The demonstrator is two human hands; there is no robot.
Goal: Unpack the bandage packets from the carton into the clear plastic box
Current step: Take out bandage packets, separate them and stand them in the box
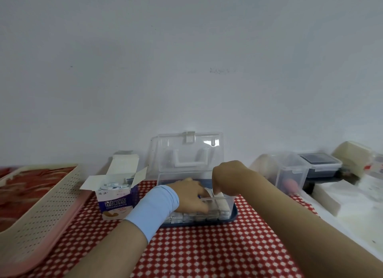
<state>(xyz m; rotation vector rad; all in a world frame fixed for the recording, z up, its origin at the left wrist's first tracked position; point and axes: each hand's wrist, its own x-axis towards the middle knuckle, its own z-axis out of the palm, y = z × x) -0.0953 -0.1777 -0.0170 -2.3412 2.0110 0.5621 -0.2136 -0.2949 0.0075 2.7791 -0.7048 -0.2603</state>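
The clear plastic box with a blue base stands open in the middle of the table, its lid upright against the wall. Rows of white bandage packets fill it. My left hand, with a light blue wrist band, reaches into the box and rests on the packets, fingers stretched over them. My right hand hangs above the box's right side with its fingers pointing down onto the packets; whether they pinch one is hidden. The purple and white carton stands open to the left, with several packets inside.
A perforated cream and pink tray lies at the left. At the right stand a small clear container, a dark box with a clear lid and white cloth. A red and white checked cloth covers the table.
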